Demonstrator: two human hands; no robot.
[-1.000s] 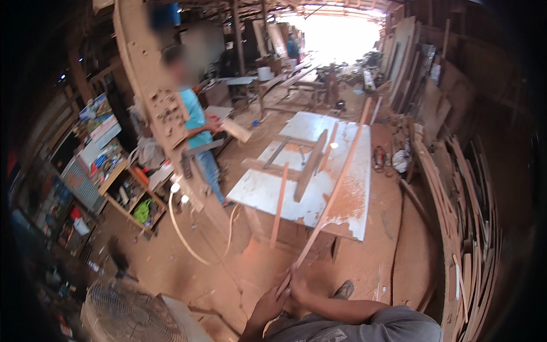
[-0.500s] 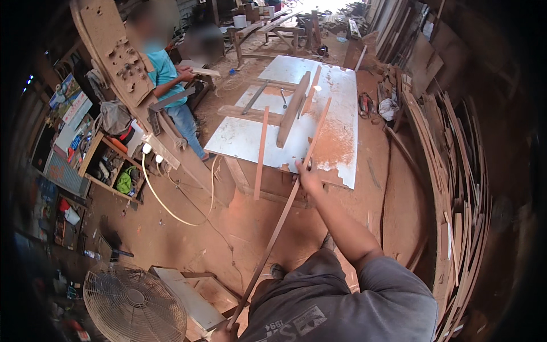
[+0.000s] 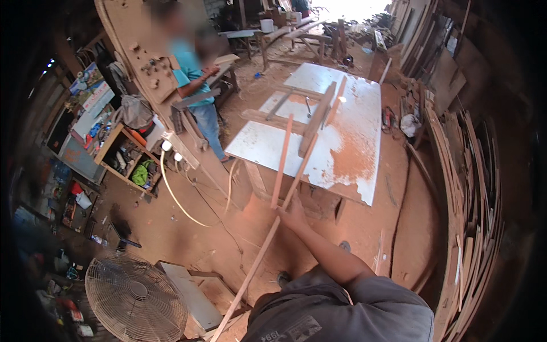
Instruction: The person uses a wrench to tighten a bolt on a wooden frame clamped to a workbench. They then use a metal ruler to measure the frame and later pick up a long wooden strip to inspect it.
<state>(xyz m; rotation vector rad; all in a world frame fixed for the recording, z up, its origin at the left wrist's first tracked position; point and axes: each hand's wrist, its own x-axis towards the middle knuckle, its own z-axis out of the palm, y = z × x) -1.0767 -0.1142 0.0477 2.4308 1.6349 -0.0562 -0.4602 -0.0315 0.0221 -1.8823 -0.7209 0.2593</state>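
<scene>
My right hand (image 3: 292, 215) is closed round a long, thin wooden strip (image 3: 249, 276). The strip slants from the white-topped workbench (image 3: 259, 143) down past my body to the lower edge of the view. Just left of it, a second reddish strip (image 3: 282, 162) lies over the bench's near edge, its near end close to my right hand. The held strip's far end lies by a thicker wooden board (image 3: 319, 117) on the bench. A wrench (image 3: 308, 107) rests between boards there, and sawdust (image 3: 350, 157) covers the right part. My left hand is out of view.
A person in a teal shirt (image 3: 191, 71) stands beyond a wooden post at the left. A caged fan (image 3: 137, 290) stands at the lower left, near a white cable (image 3: 185, 214). Wood strips (image 3: 456, 216) are stacked along the right. A shelf box (image 3: 128, 159) holds odds and ends.
My right hand has moved nearer and left, bringing the held strip close to the second strip. My left hand, earlier on the strip's near end, has gone out of view. The whole view has shifted.
</scene>
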